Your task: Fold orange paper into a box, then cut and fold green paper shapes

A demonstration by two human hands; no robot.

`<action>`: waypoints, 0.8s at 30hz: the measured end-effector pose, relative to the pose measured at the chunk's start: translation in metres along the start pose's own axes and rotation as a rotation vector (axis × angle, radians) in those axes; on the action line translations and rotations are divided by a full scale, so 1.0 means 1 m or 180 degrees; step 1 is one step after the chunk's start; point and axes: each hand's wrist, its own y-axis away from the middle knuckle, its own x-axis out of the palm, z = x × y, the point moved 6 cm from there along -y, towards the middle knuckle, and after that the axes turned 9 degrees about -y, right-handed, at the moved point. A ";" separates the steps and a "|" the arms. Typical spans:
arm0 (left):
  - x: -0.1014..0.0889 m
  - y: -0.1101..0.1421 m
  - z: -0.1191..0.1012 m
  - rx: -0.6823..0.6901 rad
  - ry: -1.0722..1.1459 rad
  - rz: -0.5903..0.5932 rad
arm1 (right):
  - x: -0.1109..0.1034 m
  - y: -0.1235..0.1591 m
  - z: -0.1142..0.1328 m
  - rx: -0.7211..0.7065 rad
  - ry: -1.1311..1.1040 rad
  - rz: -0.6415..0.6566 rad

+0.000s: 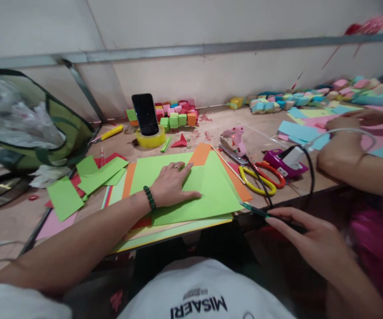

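"On the table [219, 118], where did the green sheet [219, 192] lie?"

"Under the left hand [170, 185], its fingers spread. The right hand [314, 232] pinched a slim dark tool [256, 210], its tip by the sheet's corner."

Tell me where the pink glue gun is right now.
In the head view, the pink glue gun sits right of centre on the table, beyond the yellow-handled scissors and left of the magenta power strip.

Your left hand [173, 184] presses green paper [207, 190] flat; your right hand [314, 235] holds a dark green tool [256, 210] at its corner.
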 end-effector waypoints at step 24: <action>-0.002 -0.008 0.008 0.0062 0.0839 -0.0441 | -0.010 -0.011 0.003 -0.0183 0.0352 -0.0293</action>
